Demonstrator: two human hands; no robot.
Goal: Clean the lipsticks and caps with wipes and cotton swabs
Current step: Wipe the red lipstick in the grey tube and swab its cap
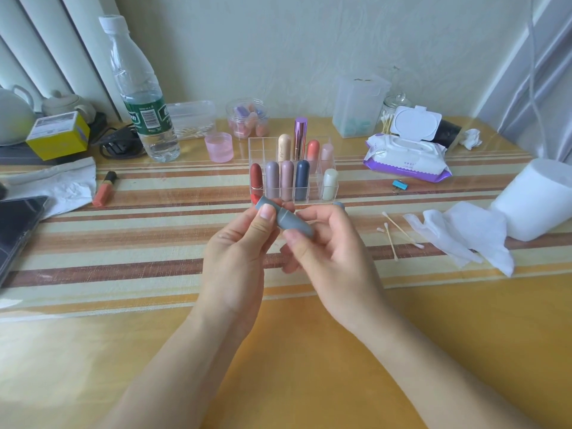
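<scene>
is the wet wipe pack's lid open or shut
Open. The white flip lid on the purple wipe pack stands raised, its inner face toward the camera, leaving the dispensing slot uncovered.

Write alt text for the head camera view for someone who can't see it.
Two hands, left and right, hold a grey lipstick over a striped table, before a clear organiser of lipsticks. Used cotton swabs and a wipes pack lie to the right.
</scene>
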